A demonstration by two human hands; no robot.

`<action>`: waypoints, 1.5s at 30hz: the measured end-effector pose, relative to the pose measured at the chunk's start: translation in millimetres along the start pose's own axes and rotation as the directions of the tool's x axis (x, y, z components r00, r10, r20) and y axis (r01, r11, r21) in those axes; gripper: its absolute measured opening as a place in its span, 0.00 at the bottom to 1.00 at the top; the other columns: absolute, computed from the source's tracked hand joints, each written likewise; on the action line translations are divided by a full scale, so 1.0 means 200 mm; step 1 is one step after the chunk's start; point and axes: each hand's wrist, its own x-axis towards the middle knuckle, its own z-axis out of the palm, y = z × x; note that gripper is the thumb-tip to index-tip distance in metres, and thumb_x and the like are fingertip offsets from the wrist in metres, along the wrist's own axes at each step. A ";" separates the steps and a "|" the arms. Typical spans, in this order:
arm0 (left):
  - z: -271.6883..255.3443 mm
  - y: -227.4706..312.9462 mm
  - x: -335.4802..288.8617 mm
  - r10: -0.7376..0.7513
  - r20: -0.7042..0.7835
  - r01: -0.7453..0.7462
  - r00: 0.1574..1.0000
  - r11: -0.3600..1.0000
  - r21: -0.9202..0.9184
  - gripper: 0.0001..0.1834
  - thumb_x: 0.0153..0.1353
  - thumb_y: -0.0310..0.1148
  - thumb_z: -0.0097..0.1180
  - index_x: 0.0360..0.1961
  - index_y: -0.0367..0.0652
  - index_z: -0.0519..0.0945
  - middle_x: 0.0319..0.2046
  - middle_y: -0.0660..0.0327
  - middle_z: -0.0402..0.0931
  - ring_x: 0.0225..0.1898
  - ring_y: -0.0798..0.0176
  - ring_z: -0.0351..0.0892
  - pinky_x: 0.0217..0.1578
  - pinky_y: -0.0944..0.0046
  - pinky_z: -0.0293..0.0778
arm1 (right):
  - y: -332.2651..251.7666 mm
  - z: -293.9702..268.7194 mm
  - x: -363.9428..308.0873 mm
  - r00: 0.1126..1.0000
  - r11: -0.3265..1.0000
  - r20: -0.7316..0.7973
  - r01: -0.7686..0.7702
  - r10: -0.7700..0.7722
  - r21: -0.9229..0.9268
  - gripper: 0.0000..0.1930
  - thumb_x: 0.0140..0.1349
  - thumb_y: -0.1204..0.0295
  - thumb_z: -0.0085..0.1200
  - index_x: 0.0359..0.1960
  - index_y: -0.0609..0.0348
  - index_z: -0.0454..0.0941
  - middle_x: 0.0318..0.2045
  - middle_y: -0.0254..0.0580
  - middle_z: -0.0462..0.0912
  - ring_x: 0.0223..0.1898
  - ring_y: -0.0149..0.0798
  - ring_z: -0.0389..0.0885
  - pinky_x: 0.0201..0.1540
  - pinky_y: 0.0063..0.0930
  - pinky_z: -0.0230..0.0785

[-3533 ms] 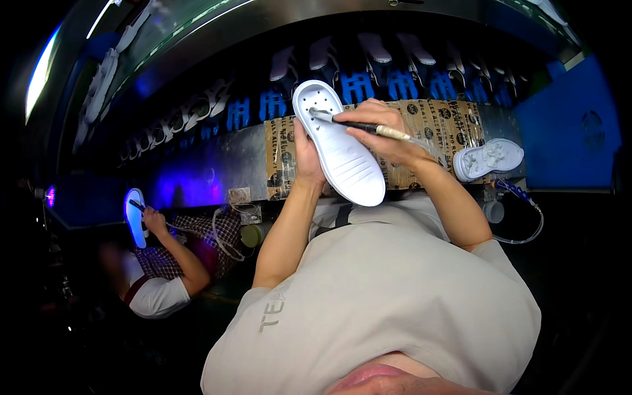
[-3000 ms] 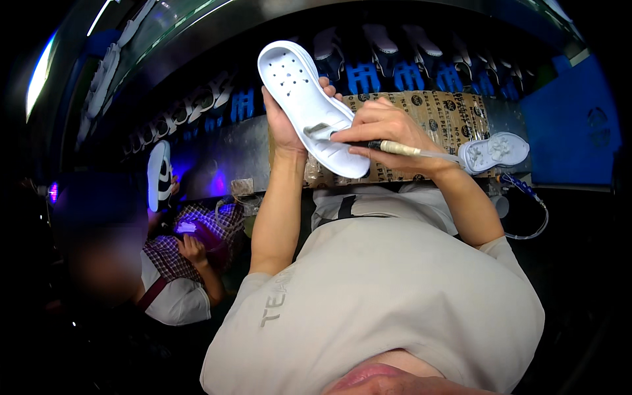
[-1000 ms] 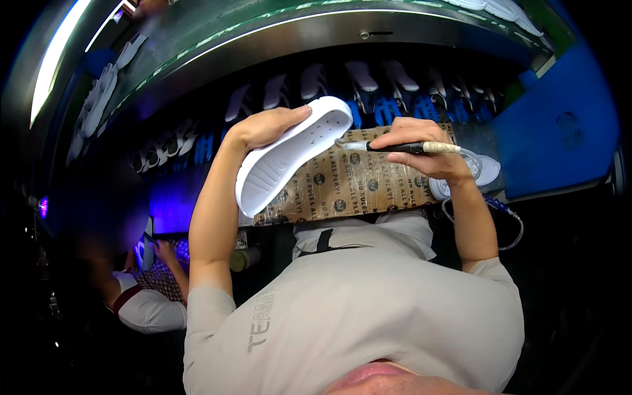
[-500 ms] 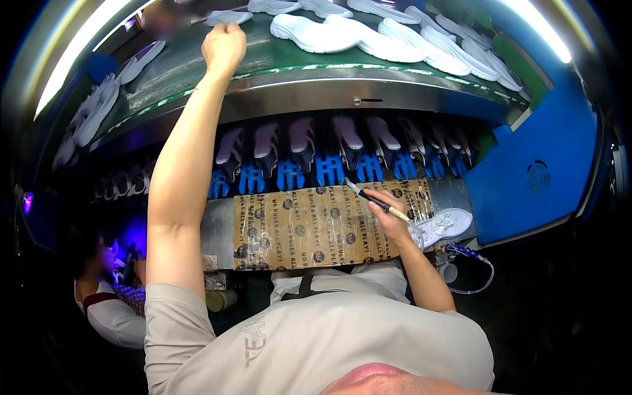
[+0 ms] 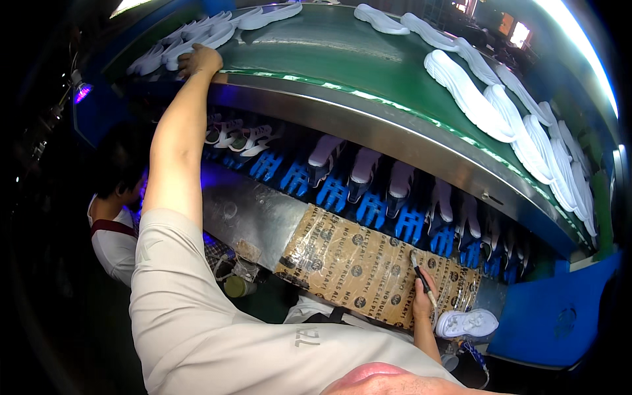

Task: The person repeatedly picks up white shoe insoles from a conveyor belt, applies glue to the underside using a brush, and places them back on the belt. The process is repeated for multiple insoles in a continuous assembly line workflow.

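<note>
At the far left of the green belt, my left hand (image 5: 201, 60) has its bent fingers on the near edge of a white shoe sole (image 5: 217, 38), partly covering it. That sole lies against a cluster of other white soles. Low on the right, my right hand (image 5: 423, 296) is closed round a thin black-handled brush (image 5: 422, 275), its tip pointing away from me over the cardboard. A pale tube runs from the brush's rear end. Beside that hand lies a white shoe (image 5: 467, 323) on the metal ledge.
More white soles (image 5: 471, 95) line the belt's (image 5: 309, 46) right side. Beneath its metal edge, several shoe uppers (image 5: 364, 172) sit above blue holders (image 5: 331, 195). Printed cardboard (image 5: 355, 263) covers the ledge. A blue panel (image 5: 559, 316) bounds the right; a co-worker (image 5: 112, 224) sits at left.
The view has turned left. My left hand has moved from a lone sole on the far belt to the left-hand cluster of soles. My right hand still holds the brush.
</note>
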 end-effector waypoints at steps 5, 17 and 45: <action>0.17 -0.30 0.46 -0.058 -0.028 0.061 0.998 0.994 0.095 0.41 0.63 0.38 0.54 0.77 0.50 0.58 0.75 0.25 0.38 0.74 0.17 0.44 0.70 0.22 0.39 | -0.04 -0.02 0.00 0.999 0.997 0.025 -0.042 0.044 -0.072 0.16 0.63 0.75 0.59 0.53 0.63 0.84 0.41 0.46 0.83 0.43 0.42 0.81 0.51 0.30 0.71; -0.07 -0.33 0.11 0.401 -0.091 -0.385 0.912 0.910 0.156 0.47 0.50 0.66 0.66 0.55 0.30 0.80 0.51 0.36 0.82 0.55 0.37 0.82 0.56 0.45 0.77 | -0.06 -0.01 0.02 0.999 0.998 0.039 -0.008 0.010 -0.066 0.16 0.62 0.76 0.59 0.51 0.61 0.85 0.40 0.45 0.85 0.41 0.42 0.83 0.49 0.32 0.72; 0.06 -0.88 -2.84 0.612 0.789 0.990 -0.058 0.134 -0.031 0.46 0.73 0.69 0.16 0.68 0.42 0.69 0.49 0.42 0.80 0.48 0.44 0.84 0.52 0.42 0.83 | -0.47 0.04 0.00 0.966 0.715 0.147 -0.256 0.212 0.651 0.14 0.67 0.74 0.61 0.53 0.65 0.81 0.33 0.30 0.78 0.32 0.24 0.70 0.36 0.16 0.62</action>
